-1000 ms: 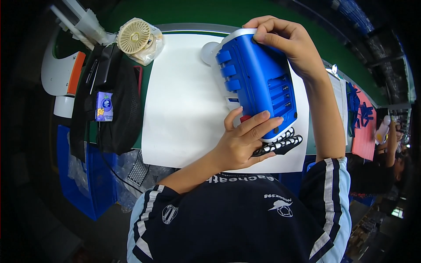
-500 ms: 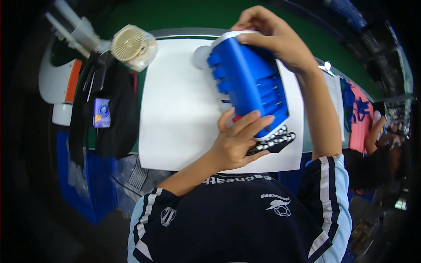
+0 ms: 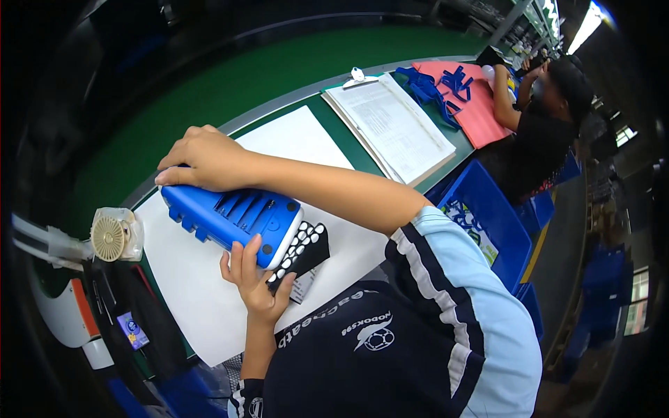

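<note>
A blue plastic housing with white edges (image 3: 233, 216) lies tilted over the white sheet, its slotted compartments facing up. My right hand (image 3: 209, 160) grips its far end, thumb along the edge and fingers curled over the top. At the near end my left hand (image 3: 254, 275) holds it, fingertips on the blue face and thumb by the black piece. That black piece with rows of white round dots (image 3: 303, 247) sticks out from beneath the housing's near end; how it is joined is hidden. The housing's underside cannot be seen.
A small cream fan in clear wrapping (image 3: 111, 237) stands at the left, above a purple packet (image 3: 132, 330). A clipboard with papers (image 3: 397, 129) lies to the right. Beyond it are blue straps (image 3: 428, 90) on pink sheets (image 3: 481, 115), a blue bin (image 3: 488, 209) and another person (image 3: 550, 111).
The view has swung right, bringing the clipboard, blue bin and other person further in. Both hands still hold the housing, and more of the dotted black piece shows at its near end.
</note>
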The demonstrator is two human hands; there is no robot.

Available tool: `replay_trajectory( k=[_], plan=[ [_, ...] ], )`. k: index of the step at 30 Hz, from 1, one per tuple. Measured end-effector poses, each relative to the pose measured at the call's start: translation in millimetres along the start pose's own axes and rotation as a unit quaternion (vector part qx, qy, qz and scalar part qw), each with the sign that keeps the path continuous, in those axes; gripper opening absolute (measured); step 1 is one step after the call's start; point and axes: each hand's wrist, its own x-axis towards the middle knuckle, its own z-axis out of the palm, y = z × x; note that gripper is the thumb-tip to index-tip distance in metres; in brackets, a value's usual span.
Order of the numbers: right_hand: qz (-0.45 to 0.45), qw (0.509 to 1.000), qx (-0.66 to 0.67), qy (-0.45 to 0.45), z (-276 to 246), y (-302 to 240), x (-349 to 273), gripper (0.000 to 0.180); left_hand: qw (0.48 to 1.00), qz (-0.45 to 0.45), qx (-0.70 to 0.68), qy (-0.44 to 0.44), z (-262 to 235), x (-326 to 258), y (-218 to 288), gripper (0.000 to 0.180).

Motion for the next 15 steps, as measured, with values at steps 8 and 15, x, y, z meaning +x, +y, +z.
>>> replay_trajectory(
  k=[8,15],
  plan=[
    [-0.004,1.000,0.005,0.030,4,2,1,0.036,1.000,-0.010,0.002,0.001,0,2,3,0.044],
    [0.039,0.999,-0.019,-0.007,2,-2,12,0.037,1.000,-0.015,0.002,0.002,0,1,1,0.052]
  ],
)
